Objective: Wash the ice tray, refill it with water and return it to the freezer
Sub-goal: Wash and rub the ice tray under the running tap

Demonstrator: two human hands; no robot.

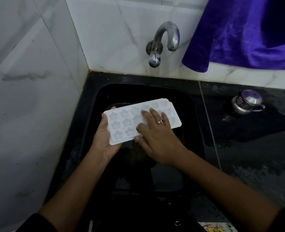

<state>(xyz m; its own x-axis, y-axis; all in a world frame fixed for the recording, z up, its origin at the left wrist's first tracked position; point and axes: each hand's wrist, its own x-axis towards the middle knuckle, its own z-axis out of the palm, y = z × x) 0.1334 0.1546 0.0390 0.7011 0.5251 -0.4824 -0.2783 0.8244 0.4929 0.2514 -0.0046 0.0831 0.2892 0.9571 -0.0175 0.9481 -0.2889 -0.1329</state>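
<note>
Ice tray (121,124): white plastic, with star-shaped and rounded pockets facing up. It is held in the air directly above the sink (191,114), roughly over the middle of the basin. It lies nearly level, its long side running from the near left toward the far right of the sink.

Left hand (103,138): at the end of the tray nearest the left wall of the sink. The palm sits under that short end and the fingers curl up round its edge, gripping it.

Right hand (156,133): palm down on the top of the tray, above the centre of the sink. The fingers are spread and mostly straight, pressing on the pockets, and the hand covers the near middle of the tray. The thumb lies at the tray's near long edge; whether it hooks beneath that edge cannot be told. A ring (161,121) is on one finger.

Tap (165,41): metal, curved, fixed to the white tiled wall (29,97) behind the sink, its spout pointing down over the basin's far side.

Cloth (238,34): purple, hanging behind and to the right of the sink.

Steel pot (247,102): small and lidded, standing on the black counter (238,148) well to the right of the sink. The counter there looks wet.
</note>
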